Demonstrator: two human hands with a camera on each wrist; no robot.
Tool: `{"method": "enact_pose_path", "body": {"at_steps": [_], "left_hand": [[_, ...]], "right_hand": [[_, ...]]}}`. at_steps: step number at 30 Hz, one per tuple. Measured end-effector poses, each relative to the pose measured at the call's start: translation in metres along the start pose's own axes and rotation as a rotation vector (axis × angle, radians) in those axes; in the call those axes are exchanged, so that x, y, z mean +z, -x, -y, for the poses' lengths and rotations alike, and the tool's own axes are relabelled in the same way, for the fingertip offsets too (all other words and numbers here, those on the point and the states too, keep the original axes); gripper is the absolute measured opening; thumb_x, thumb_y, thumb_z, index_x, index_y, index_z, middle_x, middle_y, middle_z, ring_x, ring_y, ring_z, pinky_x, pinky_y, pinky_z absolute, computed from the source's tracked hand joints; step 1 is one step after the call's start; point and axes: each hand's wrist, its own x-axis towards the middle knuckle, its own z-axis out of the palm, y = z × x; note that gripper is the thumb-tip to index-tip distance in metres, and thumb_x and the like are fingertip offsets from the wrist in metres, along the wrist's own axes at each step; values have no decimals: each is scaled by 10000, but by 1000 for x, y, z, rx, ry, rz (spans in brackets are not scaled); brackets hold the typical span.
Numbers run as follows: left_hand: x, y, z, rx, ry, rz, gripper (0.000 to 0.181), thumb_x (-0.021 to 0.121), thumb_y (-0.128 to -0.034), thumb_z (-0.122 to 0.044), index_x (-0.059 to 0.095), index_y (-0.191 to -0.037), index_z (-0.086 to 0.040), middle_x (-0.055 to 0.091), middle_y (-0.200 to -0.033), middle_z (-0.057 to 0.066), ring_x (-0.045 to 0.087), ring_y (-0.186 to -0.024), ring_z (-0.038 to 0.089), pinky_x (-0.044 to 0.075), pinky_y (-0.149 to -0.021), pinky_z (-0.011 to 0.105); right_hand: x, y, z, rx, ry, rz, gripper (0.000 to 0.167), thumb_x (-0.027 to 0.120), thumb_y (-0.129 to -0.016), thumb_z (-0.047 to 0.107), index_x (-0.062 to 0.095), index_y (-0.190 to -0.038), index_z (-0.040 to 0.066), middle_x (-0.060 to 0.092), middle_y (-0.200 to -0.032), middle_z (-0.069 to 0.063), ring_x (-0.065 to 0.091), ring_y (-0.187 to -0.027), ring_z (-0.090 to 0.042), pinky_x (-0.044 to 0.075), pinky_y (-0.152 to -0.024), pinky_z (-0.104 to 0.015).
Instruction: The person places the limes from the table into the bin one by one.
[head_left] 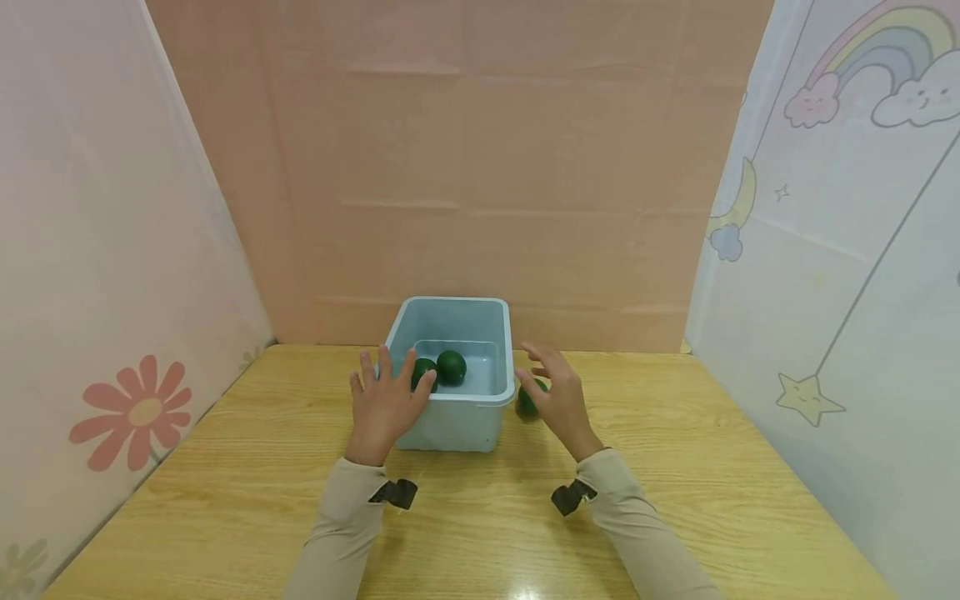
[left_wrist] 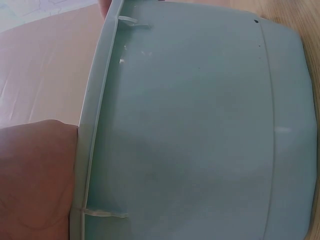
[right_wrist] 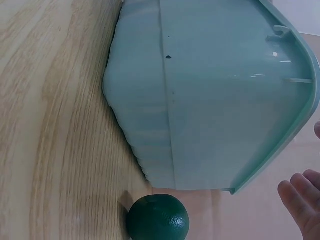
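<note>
A light blue plastic bin (head_left: 450, 425) stands on the table with two round dark green things (head_left: 452, 367) inside, glossy like limes. My left hand (head_left: 386, 408) is spread over the bin's near left corner, fingers straight; it partly covers one of the green things. In the left wrist view the hand (left_wrist: 37, 182) lies at the bin's rim (left_wrist: 90, 120). A third round green thing (right_wrist: 158, 218) sits on the table right of the bin. Above it hovers my right hand (head_left: 558, 404), fingers slightly bent and holding nothing; the right wrist view shows its fingers (right_wrist: 300, 195) apart from it.
The wooden table (head_left: 675, 467) runs up to a tan backdrop (head_left: 480, 167). Pale printed sheets flank it, one with a flower (head_left: 142, 412) at left, the other with a star (head_left: 808, 398) at right. Black bands (head_left: 573, 496) are on both wrists.
</note>
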Motion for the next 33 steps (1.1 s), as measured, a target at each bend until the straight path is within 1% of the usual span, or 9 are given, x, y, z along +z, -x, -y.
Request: {"method": "enact_pose_path", "body": {"at_steps": [4,9,16,24,31,33], "left_hand": [[0,0,0,-4,5,10,660,390,-1048,-531,360,-1565,-122,151,-1598,333,19,-1464,565,78,-1126,725],[0,0,0,-1,2,3,656,387,-1050,-526,361,-1564,-119,157,-1595,337,34,-1462,568,82,-1123,728],[1,-1,0,5,3,-7,654,389,-1051,-520,367,-1560,-111,161,-1591,343,39,-1457,576,94,-1117,733],[1,0,0,4,-8,-4,660,385,-1050,-524,359,-1564,-111,163,-1590,344,41,-1457,577,97,-1117,734],[0,1,0,2,-8,-6,660,393,-1047,-526,366,-1561,-113,167,-1591,340,40,-1459,574,103,-1121,728],[0,0,0,3,-9,-11,657,399,-1047,-522,373,-1557,-109,174,-1587,344,50,-1456,578,106,-1118,731]], "right_hand": [[0,1,-1,8,3,1,401,724,-924,67,624,-1311,27,637,-1268,-166,624,-1107,-386,580,-850,-398],[0,2,-2,25,20,4,408,727,-925,85,625,-1318,43,638,-1267,-147,620,-1118,-341,577,-859,-403],[0,2,-4,40,30,9,398,729,-926,97,628,-1305,26,640,-1255,-164,615,-1117,-367,575,-861,-429],[1,4,-6,68,7,10,402,727,-927,94,625,-1309,27,628,-1268,-187,605,-1130,-371,566,-853,-514],[1,4,-7,78,38,11,408,736,-921,99,628,-1309,32,627,-1283,-174,606,-1146,-355,564,-889,-446],[2,4,-7,80,48,12,412,740,-917,96,629,-1308,27,627,-1282,-176,606,-1146,-354,561,-896,-449]]}}
